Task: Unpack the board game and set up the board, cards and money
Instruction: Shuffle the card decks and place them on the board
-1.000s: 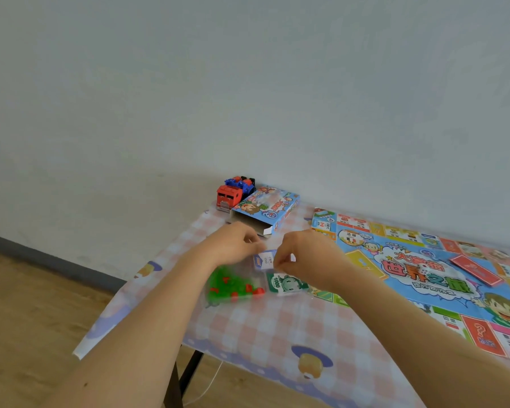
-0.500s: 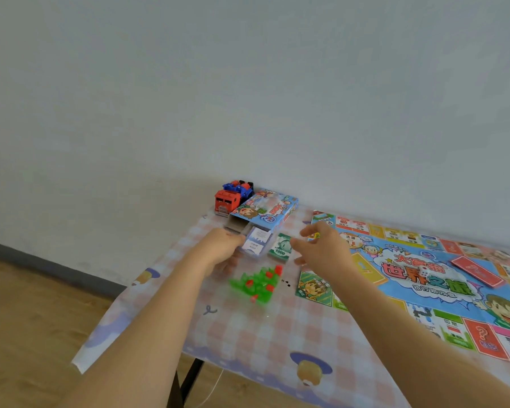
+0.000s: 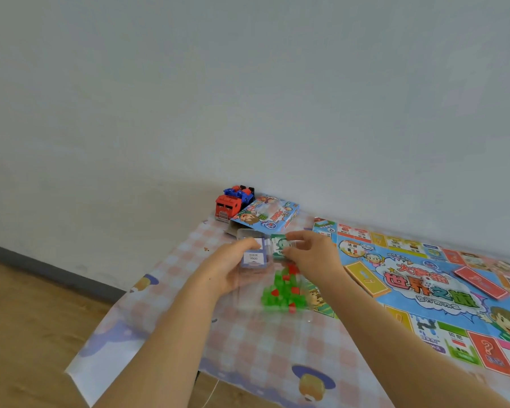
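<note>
My left hand (image 3: 227,269) grips a clear plastic packet (image 3: 248,295) from the left, thumb on a purple-white stack of play money (image 3: 253,258) inside it. My right hand (image 3: 309,254) pinches a green stack of play money (image 3: 278,245) at the packet's top. Green and red plastic houses (image 3: 283,293) bunch at the packet's lower part, just above the tablecloth. The game board (image 3: 424,278) lies unfolded on the right, with a red card stack (image 3: 480,282) and a yellow card stack (image 3: 365,278) on it. The open game box (image 3: 265,214) lies behind my hands.
A red and blue toy truck (image 3: 233,201) stands at the table's far left corner beside the box. The checked tablecloth (image 3: 262,348) hangs over the near edge. A white die (image 3: 427,281) sits on the board's middle. The wall is close behind.
Both hands have come together on the packet and money stacks and lifted them. The green and red houses, lying on the cloth before, now hang in the packet under my hands.
</note>
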A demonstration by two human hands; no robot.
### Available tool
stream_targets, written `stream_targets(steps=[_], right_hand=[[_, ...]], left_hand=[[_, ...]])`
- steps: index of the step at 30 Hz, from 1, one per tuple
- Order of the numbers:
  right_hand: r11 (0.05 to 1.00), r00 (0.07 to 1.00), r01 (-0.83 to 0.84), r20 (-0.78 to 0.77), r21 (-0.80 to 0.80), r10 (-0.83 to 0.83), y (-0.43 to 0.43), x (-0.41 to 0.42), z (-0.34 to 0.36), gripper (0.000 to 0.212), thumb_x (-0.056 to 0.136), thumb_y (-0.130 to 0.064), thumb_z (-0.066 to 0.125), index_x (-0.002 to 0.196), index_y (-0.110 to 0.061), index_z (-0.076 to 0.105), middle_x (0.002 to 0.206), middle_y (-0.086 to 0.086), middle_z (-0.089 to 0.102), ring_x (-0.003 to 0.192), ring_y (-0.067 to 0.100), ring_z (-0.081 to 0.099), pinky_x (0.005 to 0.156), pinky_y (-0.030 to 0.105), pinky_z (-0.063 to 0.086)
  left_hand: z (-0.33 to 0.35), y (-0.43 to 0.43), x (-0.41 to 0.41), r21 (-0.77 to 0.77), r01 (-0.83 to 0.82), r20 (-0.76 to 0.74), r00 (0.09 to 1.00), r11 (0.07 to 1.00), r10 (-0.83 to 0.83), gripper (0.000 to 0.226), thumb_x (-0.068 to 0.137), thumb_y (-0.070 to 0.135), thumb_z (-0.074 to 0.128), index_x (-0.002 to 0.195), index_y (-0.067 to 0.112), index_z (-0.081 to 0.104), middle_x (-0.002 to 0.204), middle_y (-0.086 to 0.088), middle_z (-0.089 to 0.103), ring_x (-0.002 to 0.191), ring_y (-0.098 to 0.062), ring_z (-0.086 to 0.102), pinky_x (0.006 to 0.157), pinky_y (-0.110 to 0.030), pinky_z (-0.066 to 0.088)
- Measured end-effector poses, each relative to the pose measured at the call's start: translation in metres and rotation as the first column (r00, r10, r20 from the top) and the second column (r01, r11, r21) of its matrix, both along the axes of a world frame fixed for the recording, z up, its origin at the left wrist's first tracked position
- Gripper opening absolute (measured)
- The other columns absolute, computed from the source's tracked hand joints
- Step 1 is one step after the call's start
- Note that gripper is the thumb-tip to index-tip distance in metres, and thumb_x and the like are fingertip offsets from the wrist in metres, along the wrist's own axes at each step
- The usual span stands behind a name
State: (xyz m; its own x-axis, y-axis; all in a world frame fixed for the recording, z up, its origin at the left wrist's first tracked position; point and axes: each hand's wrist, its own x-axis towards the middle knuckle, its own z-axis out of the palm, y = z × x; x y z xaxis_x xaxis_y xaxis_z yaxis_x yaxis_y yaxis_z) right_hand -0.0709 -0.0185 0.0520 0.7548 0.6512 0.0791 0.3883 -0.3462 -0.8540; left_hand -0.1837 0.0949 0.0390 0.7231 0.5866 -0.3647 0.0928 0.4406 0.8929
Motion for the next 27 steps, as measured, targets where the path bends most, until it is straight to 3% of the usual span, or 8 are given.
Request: stream_targets(steps=[2,4,7,10,15,19,23,27], right_hand=[[0.999,0.996,-0.023,0.083,-0.049,0.027,0.0,-0.001,0.0,0.032,0.089,-0.021,0.062,0.121,-0.023,0.063,0.116,0.002,0.062,0.082,0.01,0.058,0.061,0.018,0.046],[0.991,0.973,0.007,0.228,-0.135,0.024,-0.001,-0.001,0.0,0.033,0.089,-0.023,0.062,0.122,-0.021,0.062,0.125,0.003,0.059,0.1,0.015,0.057,0.078,0.024,0.046],[0.963,0.89,0.087,0.455,-0.254,0.039,-0.001,0.0,-0.002,0.031,0.09,-0.03,0.061,0.119,-0.02,0.065,0.126,0.005,0.052,0.122,0.021,0.043,0.097,0.028,0.035],[0.949,0.853,0.103,0.517,-0.297,0.069,0.004,-0.001,0.001,0.027,0.09,-0.034,0.059,0.105,-0.016,0.073,0.111,0.007,0.059,0.103,0.019,0.048,0.082,0.026,0.037],[0.929,0.886,0.085,0.455,-0.359,0.094,0.013,-0.003,0.01,0.037,0.085,-0.038,0.065,0.091,-0.003,0.074,0.078,0.01,0.066,0.065,0.016,0.051,0.048,0.022,0.035],[0.919,0.895,0.065,0.43,-0.388,0.118,0.019,0.001,0.017,0.031,0.081,-0.03,0.067,0.084,0.0,0.069,0.053,0.002,0.044,0.048,0.013,0.039,0.043,0.021,0.032],[0.916,0.926,0.026,0.355,-0.401,0.129,0.026,0.005,0.023,0.031,0.076,-0.032,0.07,0.071,-0.004,0.058,0.053,0.003,0.037,0.046,0.014,0.033,0.044,0.022,0.029],[0.905,0.918,0.044,0.375,-0.423,0.13,0.031,0.008,0.021,0.036,0.076,-0.034,0.07,0.065,-0.007,0.048,0.055,0.002,0.037,0.047,0.014,0.033,0.043,0.023,0.027]], left_hand=[[0.0,-0.001,0.003,-0.013,-0.039,0.033,0.999,0.999,0.039,0.013,0.092,0.01,0.052,0.101,0.007,0.061,0.077,-0.013,0.07,0.055,-0.019,0.068,0.048,-0.029,0.056],[-0.001,-0.004,0.006,-0.024,-0.07,0.062,0.996,0.997,0.071,0.012,0.093,0.005,0.051,0.101,0.003,0.059,0.079,-0.015,0.067,0.051,-0.019,0.067,0.044,-0.03,0.056],[-0.004,-0.005,0.007,-0.058,-0.102,0.084,0.991,0.993,0.107,0.01,0.094,0.003,0.049,0.097,0.0,0.058,0.081,-0.018,0.065,0.051,-0.023,0.066,0.043,-0.035,0.056],[-0.005,-0.003,0.009,-0.096,-0.116,0.08,0.989,0.989,0.124,0.01,0.095,0.005,0.049,0.095,0.003,0.058,0.081,-0.017,0.066,0.048,-0.022,0.066,0.041,-0.034,0.055],[-0.007,-0.002,0.011,-0.103,-0.11,0.075,0.99,0.989,0.118,0.008,0.094,0.006,0.05,0.094,0.004,0.058,0.083,-0.018,0.067,0.053,-0.024,0.067,0.045,-0.036,0.057],[-0.008,-0.001,0.012,-0.085,-0.104,0.091,0.99,0.991,0.111,0.009,0.093,0.005,0.049,0.092,0.006,0.059,0.085,-0.016,0.067,0.054,-0.022,0.066,0.047,-0.033,0.057],[-0.01,-0.001,0.013,-0.084,-0.081,0.113,0.989,0.993,0.091,0.011,0.093,0.005,0.05,0.1,0.003,0.058,0.09,-0.018,0.067,0.069,-0.027,0.066,0.055,-0.036,0.058],[-0.008,-0.002,0.012,-0.106,-0.074,0.139,0.986,0.992,0.088,0.008,0.093,0.003,0.05,0.096,0.004,0.058,0.087,-0.018,0.066,0.077,-0.03,0.064,0.059,-0.038,0.058]])
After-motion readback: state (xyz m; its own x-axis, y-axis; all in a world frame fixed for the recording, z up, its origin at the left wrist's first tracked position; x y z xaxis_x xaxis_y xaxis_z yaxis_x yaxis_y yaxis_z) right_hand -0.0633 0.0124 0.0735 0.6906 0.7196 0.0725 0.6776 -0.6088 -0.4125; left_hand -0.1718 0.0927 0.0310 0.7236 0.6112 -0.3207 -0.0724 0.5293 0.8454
